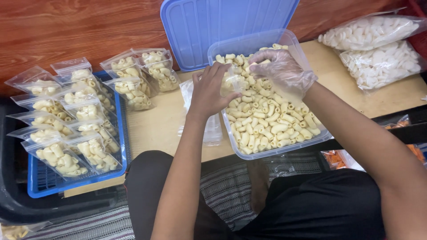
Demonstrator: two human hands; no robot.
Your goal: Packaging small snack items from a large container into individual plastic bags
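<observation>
A clear plastic tub (284, 151) full of pale macaroni-shaped snacks (267, 120) rests on a low wooden board. My left hand (211, 91) is bare and holds a small clear zip bag (233, 82) at the tub's left rim. My right hand (280, 69) wears a thin clear plastic glove and is closed on a pinch of the snacks just above the bag's mouth. The bag holds a few pieces.
A blue basket (53, 184) at the left holds several filled zip bags (84, 133); more filled bags (142, 75) stand behind it. A stack of empty bags (211, 131) lies by the tub. The blue lid (213, 26) leans behind. Two large bags of white crackers (378, 49) sit at the right.
</observation>
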